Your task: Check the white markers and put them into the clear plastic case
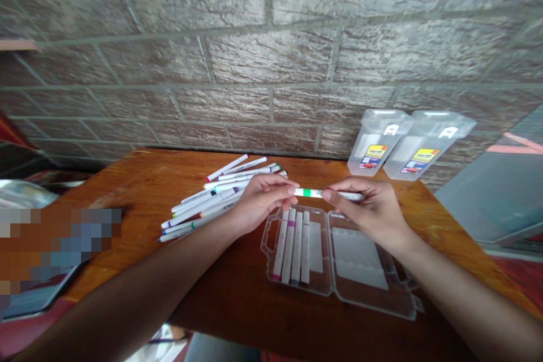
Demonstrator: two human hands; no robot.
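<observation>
Between my two hands a white marker (314,193) with a green band lies level above the case. My left hand (265,198) pinches its left end with the fingertips. My right hand (367,206) grips the other end, fingers closed round the barrel. Below them a clear plastic case (332,288) lies opened flat on the table. Several white markers (292,249) sit side by side in its left half, one with a purple band. The right half has a white insert (358,257), partly covered by my right hand and forearm.
A loose pile of white markers (218,201) with coloured ends lies left of my left hand, partly hidden by it. Two clear upright containers (368,150) with yellow labels stand at the back right against the brick wall (237,62). Everything rests on a wooden table (139,192).
</observation>
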